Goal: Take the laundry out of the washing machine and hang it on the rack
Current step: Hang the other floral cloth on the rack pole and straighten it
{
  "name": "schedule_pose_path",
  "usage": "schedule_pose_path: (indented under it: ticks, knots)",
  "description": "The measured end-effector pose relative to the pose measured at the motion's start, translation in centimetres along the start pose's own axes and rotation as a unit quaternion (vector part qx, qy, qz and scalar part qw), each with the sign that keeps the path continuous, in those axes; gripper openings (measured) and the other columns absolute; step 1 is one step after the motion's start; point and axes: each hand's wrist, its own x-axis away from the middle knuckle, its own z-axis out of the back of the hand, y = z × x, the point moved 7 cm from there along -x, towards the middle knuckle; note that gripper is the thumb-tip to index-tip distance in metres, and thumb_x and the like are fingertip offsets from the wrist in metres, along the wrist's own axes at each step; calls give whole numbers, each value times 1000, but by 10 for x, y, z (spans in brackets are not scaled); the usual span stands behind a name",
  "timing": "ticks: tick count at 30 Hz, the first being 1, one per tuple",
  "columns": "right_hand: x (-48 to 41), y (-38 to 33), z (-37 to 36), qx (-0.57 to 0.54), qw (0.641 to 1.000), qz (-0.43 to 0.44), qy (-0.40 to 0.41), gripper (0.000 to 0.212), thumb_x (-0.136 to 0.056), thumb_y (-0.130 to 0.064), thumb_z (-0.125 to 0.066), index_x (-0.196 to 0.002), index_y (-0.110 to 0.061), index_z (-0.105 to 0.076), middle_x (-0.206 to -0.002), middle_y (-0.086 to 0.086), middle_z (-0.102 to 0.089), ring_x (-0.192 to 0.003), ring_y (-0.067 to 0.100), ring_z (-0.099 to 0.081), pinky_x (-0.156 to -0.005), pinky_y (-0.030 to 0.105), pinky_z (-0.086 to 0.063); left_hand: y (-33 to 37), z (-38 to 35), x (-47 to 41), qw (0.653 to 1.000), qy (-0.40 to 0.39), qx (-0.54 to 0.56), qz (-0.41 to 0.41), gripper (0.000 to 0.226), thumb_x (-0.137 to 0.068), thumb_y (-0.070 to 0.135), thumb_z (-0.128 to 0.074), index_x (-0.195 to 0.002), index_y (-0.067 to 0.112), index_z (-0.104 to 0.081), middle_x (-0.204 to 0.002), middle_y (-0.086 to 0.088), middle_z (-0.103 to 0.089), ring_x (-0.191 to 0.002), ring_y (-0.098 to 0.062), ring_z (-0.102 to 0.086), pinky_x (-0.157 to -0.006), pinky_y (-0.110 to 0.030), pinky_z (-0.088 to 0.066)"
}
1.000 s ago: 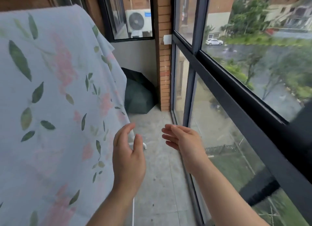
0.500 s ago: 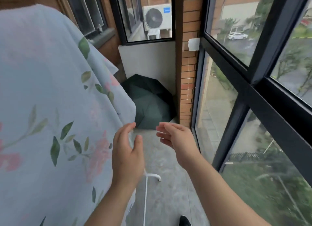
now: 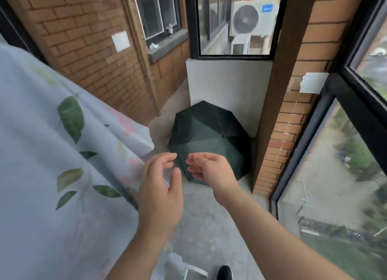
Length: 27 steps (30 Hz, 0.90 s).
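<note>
While the floral sheet hangs, left hand and right hand hover — fingers loosely apart, empty.

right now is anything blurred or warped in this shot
Head view: the floral sheet is smeared by motion blur; the black window frame bows from wide-angle distortion; the umbrella, left hand and right hand are fairly sharp; soft daylight, no glare.

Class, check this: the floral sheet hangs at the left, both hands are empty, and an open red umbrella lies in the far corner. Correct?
No. The head view shows the open umbrella is dark green, not red; the rest stands.
</note>
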Motion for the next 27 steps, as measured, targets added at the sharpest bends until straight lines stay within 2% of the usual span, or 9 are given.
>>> schedule_pose_path:
  ticks: [3, 7, 13, 15, 17, 21, 22, 25, 27]
  knots:
    - [-61, -16, -4, 41, 999, -4, -23, 20, -96, -13, -54, -92, -15, -73, -103, 8, -75, -101, 29, -69, -94, 42, -54, -10, -21, -46, 999, 39, -20, -31, 31, -88, 0, -63, -109, 21, -61, -112, 8, -60, -101, -9, -60, -92, -25, -47]
    - [-141, -34, -13, 110, 990, -22, -87, 18, -97, -14, -56, -95, -18, -74, -104, 4, -75, -99, 23, -70, -92, 38, -54, -32, -44, -102, 995, 90, -37, -3, 28, -86, -2, -64, -105, 18, -62, -109, 8, -59, -100, -12, -60, -90, -40, -50]
    - [-233, -42, -24, 132, 975, -34, -178, 18, -97, -13, -57, -102, -15, -74, -103, -1, -75, -89, 12, -71, -82, 26, -55, -50, -81, -155, 990, 104, -89, 28, 22, -86, 6, -61, -103, 19, -62, -108, 7, -59, -103, -12, -59, -89, -38, -49]
    - [-261, -38, -42, 136, 958, -35, -252, 19, -96, -11, -57, -101, -17, -74, -104, -1, -75, -93, 15, -71, -81, 26, -55, -56, -88, -173, 982, 136, -120, 49, 20, -85, 13, -59, -103, 21, -61, -109, 9, -59, -106, -8, -58, -89, -35, -49]
    - [-279, -42, -56, 133, 948, -32, -288, 20, -97, -11, -57, -103, -18, -74, -106, -2, -75, -98, 18, -71, -87, 29, -55, -59, -90, -185, 975, 154, -151, 54, 18, -86, 15, -58, -102, 21, -61, -111, 10, -57, -109, -5, -56, -91, -32, -48]
    - [-302, -44, -92, 149, 895, -37, -418, 21, -97, -7, -57, -104, -16, -74, -107, 1, -74, -101, 22, -69, -88, 29, -54, -57, -94, -196, 938, 238, -231, 106, 18, -85, 12, -58, -102, 19, -61, -110, 9, -57, -112, -3, -54, -92, -26, -45]
    - [-305, -50, -105, 154, 868, -34, -471, 22, -95, -6, -58, -100, -18, -75, -106, 2, -75, -101, 23, -69, -86, 28, -54, -48, -93, -199, 917, 275, -261, 120, 18, -85, 11, -58, -101, 20, -59, -111, 9, -57, -112, -3, -53, -91, -25, -45]
    - [-308, -56, -118, 179, 822, -6, -540, 26, -92, -3, -62, -90, -25, -76, -98, 1, -76, -95, 23, -70, -86, 33, -54, -25, -95, -196, 881, 295, -343, 140, 22, -84, 11, -58, -102, 23, -56, -114, 10, -55, -111, -2, -52, -91, -17, -42]
    - [-305, -52, -135, 180, 789, -9, -588, 29, -90, 1, -63, -86, -26, -74, -97, 4, -76, -87, 15, -70, -84, 33, -53, -11, -94, -193, 844, 308, -410, 156, 23, -84, 9, -57, -104, 20, -58, -114, 8, -54, -110, -7, -53, -92, -18, -41]
